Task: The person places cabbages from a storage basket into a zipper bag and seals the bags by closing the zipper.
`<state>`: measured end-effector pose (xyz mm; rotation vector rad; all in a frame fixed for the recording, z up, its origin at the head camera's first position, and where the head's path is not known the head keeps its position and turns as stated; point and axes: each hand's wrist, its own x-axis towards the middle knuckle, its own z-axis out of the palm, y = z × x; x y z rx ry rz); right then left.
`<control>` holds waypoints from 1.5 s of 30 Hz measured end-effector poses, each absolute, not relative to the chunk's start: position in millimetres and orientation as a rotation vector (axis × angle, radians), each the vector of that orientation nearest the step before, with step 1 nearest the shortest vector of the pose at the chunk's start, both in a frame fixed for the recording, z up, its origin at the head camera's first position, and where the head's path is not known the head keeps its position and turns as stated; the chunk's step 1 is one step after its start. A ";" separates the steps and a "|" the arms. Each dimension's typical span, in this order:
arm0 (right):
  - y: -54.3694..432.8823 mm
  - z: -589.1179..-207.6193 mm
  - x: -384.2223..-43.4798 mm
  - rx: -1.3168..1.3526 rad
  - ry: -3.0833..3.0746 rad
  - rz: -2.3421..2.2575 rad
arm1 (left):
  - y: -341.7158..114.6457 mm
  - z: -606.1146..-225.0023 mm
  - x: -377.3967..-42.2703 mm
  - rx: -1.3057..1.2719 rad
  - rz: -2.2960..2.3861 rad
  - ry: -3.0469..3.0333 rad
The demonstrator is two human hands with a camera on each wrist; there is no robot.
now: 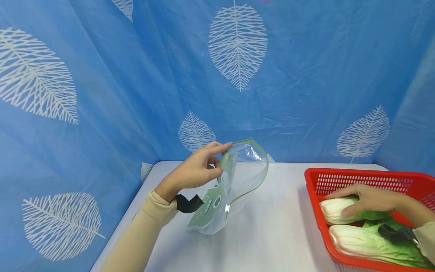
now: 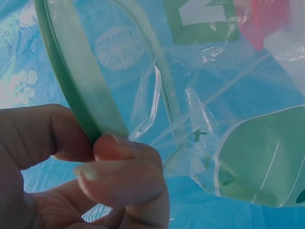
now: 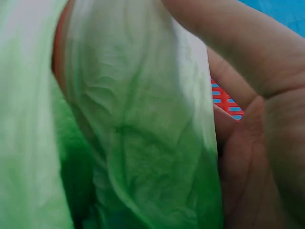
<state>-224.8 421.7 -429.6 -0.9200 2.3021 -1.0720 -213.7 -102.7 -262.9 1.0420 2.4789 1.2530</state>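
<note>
My left hand (image 1: 197,166) pinches the green-edged rim of a clear zip bag (image 1: 210,211), whose mouth gapes toward the right. A white slider (image 1: 227,208) shows on the rim, and green printing covers the lower part. In the left wrist view, thumb and fingers close on the green zip strip (image 2: 71,90). Inside the red basket (image 1: 314,207), my right hand (image 1: 372,202) grips the farther of two napa cabbages (image 1: 334,209), thumb on the near side and fingers over the far side. The other cabbage (image 1: 360,241) lies nearer, beside it.
The basket has slotted walls and stands at the right on a white table (image 1: 272,226). A blue curtain (image 1: 289,75) with white leaf prints hangs behind the table and along its left side.
</note>
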 end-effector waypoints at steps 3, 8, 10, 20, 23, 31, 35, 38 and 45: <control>423.2 -433.7 -225.3 -0.859 2.169 -1.120 | -104.1 -262.9 -213.0 1.040 1.255 2.476; 423.3 -439.4 -225.1 -0.812 2.034 -1.189 | -107.3 -263.7 -212.3 1.025 1.255 2.480; 422.8 -440.7 -224.8 -0.827 2.052 -1.184 | -108.7 -264.1 -212.1 1.019 1.251 2.490; 422.1 -442.8 -225.9 -0.890 2.065 -1.205 | -111.3 -266.3 -211.9 1.010 1.253 2.489; 422.6 -442.8 -225.8 -0.896 2.103 -1.198 | -110.5 -267.0 -212.2 1.017 1.257 2.482; 422.6 -429.4 -222.9 -0.916 2.417 -1.068 | -105.8 -265.6 -214.9 1.029 1.228 2.496; 420.2 -417.1 -221.6 -0.939 2.492 -1.012 | -101.7 -263.6 -215.8 1.035 1.210 2.494; 416.7 -404.4 -222.1 -0.966 2.567 -0.962 | -100.1 -261.6 -216.0 1.032 1.199 2.497; 409.1 -362.7 -220.5 -0.871 2.725 -0.852 | -94.7 -260.0 -217.4 1.031 1.178 2.514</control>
